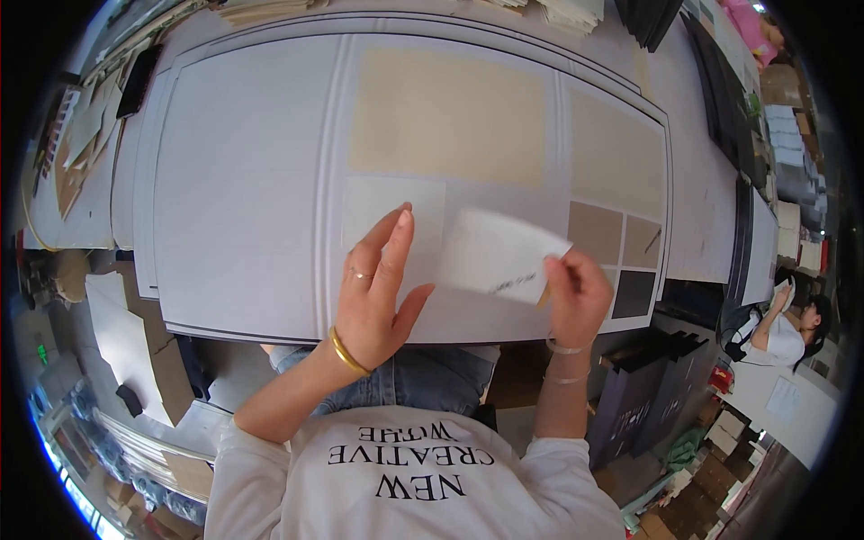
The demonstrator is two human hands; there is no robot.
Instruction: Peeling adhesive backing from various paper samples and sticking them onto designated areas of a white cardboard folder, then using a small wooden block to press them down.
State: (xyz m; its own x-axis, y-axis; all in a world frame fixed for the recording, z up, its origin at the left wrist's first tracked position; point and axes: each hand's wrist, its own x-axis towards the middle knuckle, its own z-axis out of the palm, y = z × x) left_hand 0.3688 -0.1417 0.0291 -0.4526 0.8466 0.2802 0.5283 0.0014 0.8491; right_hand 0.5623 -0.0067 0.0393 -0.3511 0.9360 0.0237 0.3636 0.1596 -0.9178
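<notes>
A large white folding board [238, 189] lies in front of me, with vertical crease lines. On it are a big cream rectangle [447, 112], a beige panel [616, 148], two tan squares and a dark grey square [634, 294]. A pale off-white square [396, 193] sits below the cream rectangle. My left hand [378, 261] is over that square's lower part, fingers stretched out and thumb apart, holding nothing. My right hand [580, 288] pinches the right end of a white card [504, 256], slightly blurred, with small dark marks on its lower edge. The card is tilted over the board.
More boards show under the far edge of this one. A dark phone-like slab [139, 81] and paper scraps [90, 135] lie at the left. Dark panels [720, 99] stand at the right. Dark boxes [643, 387] are below the table's right side. Another person [787, 333] sits far right.
</notes>
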